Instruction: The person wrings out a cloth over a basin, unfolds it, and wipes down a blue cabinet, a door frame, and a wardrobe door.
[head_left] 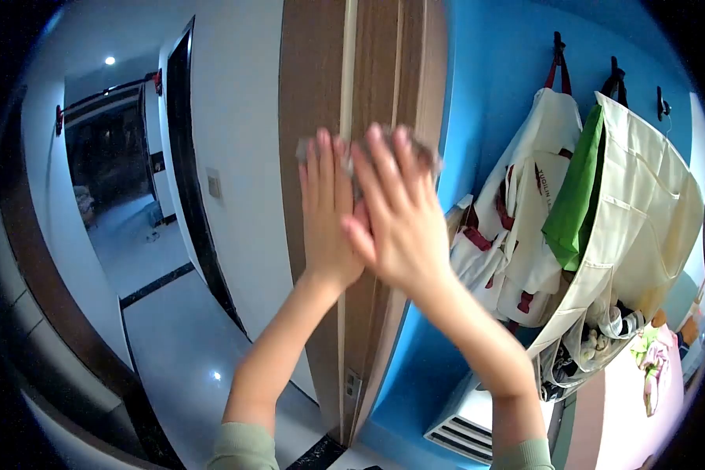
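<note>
A crumpled grey-brown cloth (428, 157) is pressed against the upright wooden door frame (313, 70), at about the height of my fingertips. My right hand (399, 211) lies flat over it, fingers pointing up and thumb out to the left. Just beside it, partly behind that thumb, my left hand (329, 215) also presses the cloth with straight fingers. Both palms and most of the cloth are hidden; only its edges show around the fingers. Both arms reach up from light green sleeves.
On the blue wall (470, 117) to the right, a white tote bag (552, 133) and a cream hanging organizer (642, 196) hang from hooks. Below stands a white slatted unit (466, 423). To the left, a hallway floor (188, 345) runs past a dark doorway (192, 157).
</note>
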Demonstrator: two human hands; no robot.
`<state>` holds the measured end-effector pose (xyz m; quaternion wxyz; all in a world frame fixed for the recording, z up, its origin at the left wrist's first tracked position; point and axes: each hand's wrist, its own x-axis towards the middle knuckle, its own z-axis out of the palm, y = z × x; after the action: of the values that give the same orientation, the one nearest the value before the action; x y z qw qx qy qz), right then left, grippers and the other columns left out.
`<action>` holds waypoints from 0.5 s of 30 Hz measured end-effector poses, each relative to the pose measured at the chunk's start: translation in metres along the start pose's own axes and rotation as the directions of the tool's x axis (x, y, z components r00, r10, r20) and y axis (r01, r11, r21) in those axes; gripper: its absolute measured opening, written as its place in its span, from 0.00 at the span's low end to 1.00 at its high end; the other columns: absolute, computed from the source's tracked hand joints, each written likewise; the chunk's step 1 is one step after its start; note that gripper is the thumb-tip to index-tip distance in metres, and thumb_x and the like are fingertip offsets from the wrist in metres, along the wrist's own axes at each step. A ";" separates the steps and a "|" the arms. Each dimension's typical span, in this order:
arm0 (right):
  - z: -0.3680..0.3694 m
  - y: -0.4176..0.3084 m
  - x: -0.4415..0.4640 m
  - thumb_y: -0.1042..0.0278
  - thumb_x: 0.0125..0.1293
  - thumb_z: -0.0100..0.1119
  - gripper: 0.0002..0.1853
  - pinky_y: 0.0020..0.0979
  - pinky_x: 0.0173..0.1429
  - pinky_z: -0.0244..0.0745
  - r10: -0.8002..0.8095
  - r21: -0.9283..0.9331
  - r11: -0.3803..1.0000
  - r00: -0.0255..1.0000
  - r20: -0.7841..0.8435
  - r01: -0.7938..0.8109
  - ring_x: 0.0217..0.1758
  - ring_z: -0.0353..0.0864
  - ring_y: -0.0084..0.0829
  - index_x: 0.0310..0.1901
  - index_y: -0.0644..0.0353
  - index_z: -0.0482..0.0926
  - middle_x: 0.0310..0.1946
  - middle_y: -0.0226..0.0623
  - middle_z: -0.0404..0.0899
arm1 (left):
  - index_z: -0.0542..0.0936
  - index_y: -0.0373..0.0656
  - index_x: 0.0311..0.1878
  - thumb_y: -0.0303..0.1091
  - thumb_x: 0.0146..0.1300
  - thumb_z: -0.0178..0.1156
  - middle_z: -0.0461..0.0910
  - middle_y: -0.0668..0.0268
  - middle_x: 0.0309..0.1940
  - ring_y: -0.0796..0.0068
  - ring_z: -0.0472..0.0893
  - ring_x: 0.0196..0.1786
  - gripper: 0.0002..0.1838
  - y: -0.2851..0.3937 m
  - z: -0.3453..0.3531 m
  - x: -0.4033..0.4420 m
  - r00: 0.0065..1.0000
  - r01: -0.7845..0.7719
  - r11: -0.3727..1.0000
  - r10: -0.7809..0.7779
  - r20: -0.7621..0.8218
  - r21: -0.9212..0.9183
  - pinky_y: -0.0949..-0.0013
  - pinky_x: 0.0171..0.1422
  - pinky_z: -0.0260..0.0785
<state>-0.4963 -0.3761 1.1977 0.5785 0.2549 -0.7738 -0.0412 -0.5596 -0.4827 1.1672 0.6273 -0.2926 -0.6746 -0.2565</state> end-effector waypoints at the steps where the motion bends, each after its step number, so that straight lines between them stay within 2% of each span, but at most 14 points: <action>1: 0.005 -0.010 -0.018 0.48 0.61 0.44 0.34 0.47 0.71 0.39 0.016 -0.016 1.000 0.998 0.053 -0.016 0.73 0.41 0.47 0.65 0.61 0.58 0.68 0.47 0.48 | 0.43 0.37 0.69 0.46 0.67 0.38 0.39 0.50 0.70 0.48 0.40 0.72 0.34 0.002 0.001 -0.023 0.999 0.033 0.999 -0.033 0.026 0.013 0.47 0.72 0.31; 4: 0.015 -0.028 -0.056 0.46 0.61 0.43 0.34 0.46 0.72 0.38 0.050 -0.016 0.999 0.985 0.164 -0.048 0.73 0.41 0.45 0.66 0.58 0.57 0.69 0.45 0.47 | 0.43 0.36 0.69 0.46 0.67 0.39 0.38 0.48 0.70 0.47 0.39 0.72 0.35 0.005 0.001 -0.070 0.995 0.062 0.997 -0.065 0.079 0.042 0.47 0.72 0.31; 7: 0.014 -0.029 -0.052 0.45 0.62 0.42 0.35 0.45 0.72 0.38 0.049 -0.073 0.997 0.985 0.167 -0.037 0.73 0.40 0.44 0.66 0.58 0.57 0.69 0.44 0.48 | 0.44 0.36 0.69 0.44 0.66 0.39 0.39 0.48 0.70 0.47 0.39 0.72 0.34 0.007 -0.004 -0.065 0.991 0.085 0.996 -0.083 0.101 -0.011 0.48 0.72 0.32; 9: 0.009 -0.026 -0.035 0.44 0.63 0.40 0.35 0.45 0.72 0.37 0.054 -0.122 0.992 0.985 0.161 -0.035 0.74 0.40 0.42 0.67 0.59 0.55 0.69 0.43 0.48 | 0.46 0.36 0.69 0.43 0.66 0.39 0.41 0.49 0.70 0.49 0.40 0.72 0.33 -0.001 -0.004 -0.045 0.996 0.031 0.999 -0.030 0.088 -0.019 0.49 0.73 0.33; 11: 0.004 -0.020 -0.009 0.45 0.64 0.40 0.35 0.45 0.72 0.36 0.043 -0.119 0.992 0.995 0.086 -0.033 0.73 0.41 0.42 0.66 0.61 0.54 0.68 0.44 0.49 | 0.47 0.36 0.69 0.42 0.66 0.39 0.42 0.50 0.70 0.50 0.41 0.72 0.32 -0.008 -0.007 -0.014 0.997 -0.012 0.999 0.015 0.079 -0.048 0.49 0.73 0.34; 15: 0.006 -0.005 0.054 0.46 0.64 0.41 0.35 0.42 0.72 0.40 -0.016 -0.215 0.977 0.991 -0.130 -0.012 0.71 0.47 0.43 0.65 0.63 0.55 0.66 0.48 0.55 | 0.50 0.36 0.68 0.41 0.65 0.41 0.45 0.51 0.69 0.50 0.44 0.72 0.32 -0.042 -0.001 0.057 0.975 -0.216 0.976 0.216 -0.054 0.002 0.50 0.72 0.39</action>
<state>-0.5111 -0.4055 1.2412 0.6523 0.1936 -0.7247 -0.1084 -0.5911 -0.5082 1.2249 0.6686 -0.3584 -0.6213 -0.1960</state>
